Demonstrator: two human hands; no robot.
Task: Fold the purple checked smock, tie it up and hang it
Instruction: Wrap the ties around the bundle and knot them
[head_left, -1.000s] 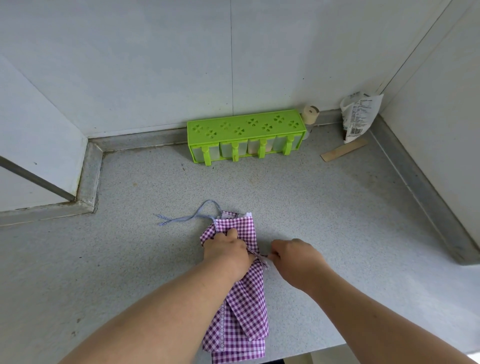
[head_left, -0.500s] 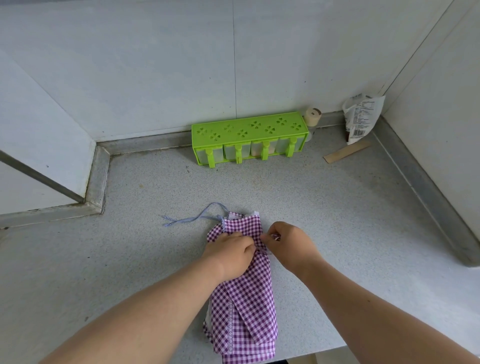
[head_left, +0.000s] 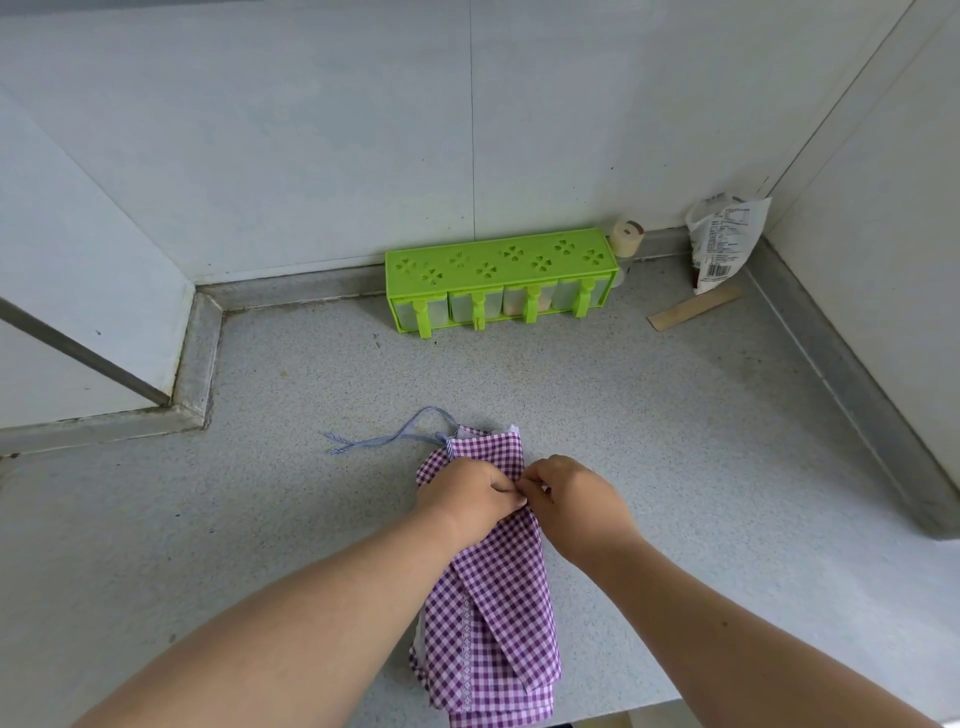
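Note:
The purple checked smock (head_left: 498, 618) lies folded into a long narrow strip on the grey speckled counter (head_left: 675, 467), its near end reaching the counter's front edge. A thin blue striped tie (head_left: 384, 439) trails from its far left corner across the counter. My left hand (head_left: 467, 499) presses on the upper part of the smock with fingers curled. My right hand (head_left: 571, 501) meets it there, fingertips pinching at the cloth or a tie between the two hands. What exactly is pinched is hidden by the fingers.
A green seasoning rack (head_left: 501, 278) with several clear drawers stands against the back wall. To its right are a small capped bottle (head_left: 626, 244), a crumpled printed bag (head_left: 724, 236) in the corner and a flat wooden stick (head_left: 693, 314). Walls enclose the counter at the back, the right and the far left.
My right hand has moved left from beside the smock until its fingertips meet my left hand over the cloth. The smock has barely shifted.

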